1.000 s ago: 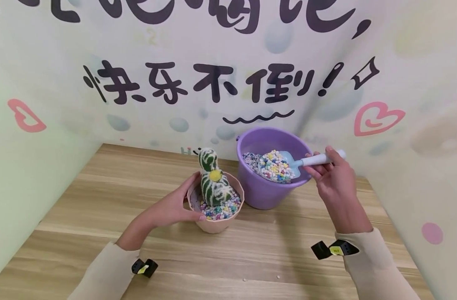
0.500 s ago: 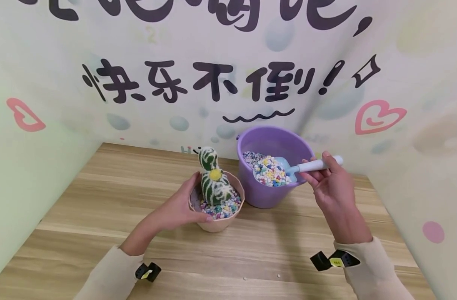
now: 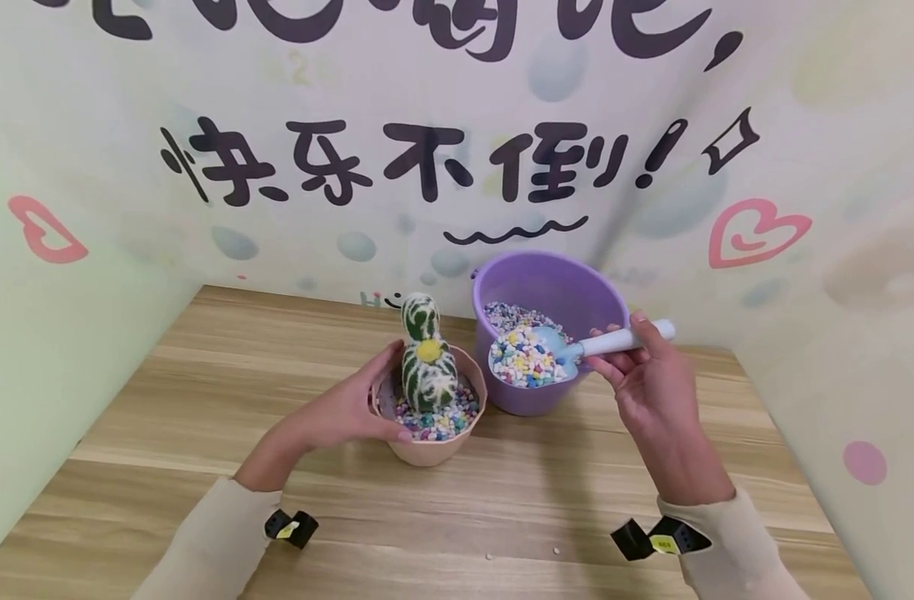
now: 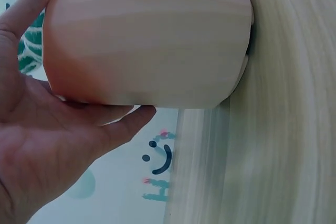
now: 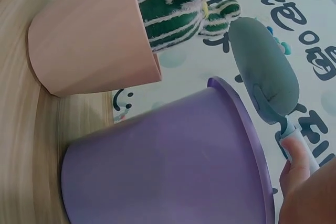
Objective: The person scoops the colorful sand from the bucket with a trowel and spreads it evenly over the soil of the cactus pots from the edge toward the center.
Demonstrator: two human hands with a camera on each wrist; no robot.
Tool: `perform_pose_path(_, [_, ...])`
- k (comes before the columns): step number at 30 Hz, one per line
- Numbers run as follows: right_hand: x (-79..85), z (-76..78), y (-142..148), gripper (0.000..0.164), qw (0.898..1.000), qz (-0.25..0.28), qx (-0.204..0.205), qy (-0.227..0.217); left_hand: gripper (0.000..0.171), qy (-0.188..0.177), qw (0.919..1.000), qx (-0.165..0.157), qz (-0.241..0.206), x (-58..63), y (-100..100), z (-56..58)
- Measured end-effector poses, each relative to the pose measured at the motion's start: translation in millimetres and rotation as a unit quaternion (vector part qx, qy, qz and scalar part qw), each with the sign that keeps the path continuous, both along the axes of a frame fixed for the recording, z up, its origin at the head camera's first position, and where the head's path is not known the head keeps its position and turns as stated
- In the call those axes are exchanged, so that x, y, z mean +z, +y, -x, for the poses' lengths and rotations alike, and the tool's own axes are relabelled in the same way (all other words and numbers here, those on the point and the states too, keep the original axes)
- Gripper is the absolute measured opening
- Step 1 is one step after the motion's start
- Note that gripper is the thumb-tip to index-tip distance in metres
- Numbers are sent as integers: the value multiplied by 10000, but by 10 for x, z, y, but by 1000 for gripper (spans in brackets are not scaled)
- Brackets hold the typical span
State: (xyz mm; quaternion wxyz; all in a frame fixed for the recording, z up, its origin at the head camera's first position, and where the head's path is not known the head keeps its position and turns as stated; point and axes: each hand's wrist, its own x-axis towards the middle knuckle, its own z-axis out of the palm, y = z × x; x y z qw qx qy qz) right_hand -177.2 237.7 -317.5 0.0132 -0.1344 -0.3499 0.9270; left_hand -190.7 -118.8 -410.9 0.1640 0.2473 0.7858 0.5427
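Note:
My left hand point(image 3: 352, 406) grips the rim and side of a pinkish flower pot point(image 3: 429, 452), thumb at the front and fingers behind. In the pot stands a plush-looking green cactus point(image 3: 429, 379) with white stripes and a yellow flower, among coloured pebbles point(image 3: 442, 421). With my right hand point(image 3: 655, 379) I hold a light blue scoop point(image 3: 569, 354) by its pale handle. The scoop carries a heap of multicoloured pebbles point(image 3: 527, 357) over the front left rim of a purple bucket point(image 3: 527, 402). Through the right wrist view, the scoop's underside point(image 5: 265, 64) shows above the bucket.
More small pebbles point(image 3: 516, 315) lie inside the bucket, which stands just right of the pot on a wooden table point(image 3: 277, 517). A printed wall covering point(image 3: 352, 208) rises behind both. Two stray pebbles lie near the table's front.
My right hand has moved the loaded scoop leftward and slightly toward me, from inside the bucket's mouth to its front left rim. The cactus turned slightly and stands more upright; the left hand keeps its grip.

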Motion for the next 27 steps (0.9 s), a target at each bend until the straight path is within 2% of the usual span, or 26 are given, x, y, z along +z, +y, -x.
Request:
perform_pose_path(10, [-74,-74,-89,35,9990,-432,-39,59,119,-422,9971,-417,-484,4,-85,77])
perform_pose_path(18, [-130,-121,-162,30,9985,-509,-183,118,116,-562,9937,-678,-698,-44,-112,154])
perform_pose_path(27, [-170,-183,-225,26,9953,-891,-351,115,117,-653,9904,-875,-853,-52,-123,205])
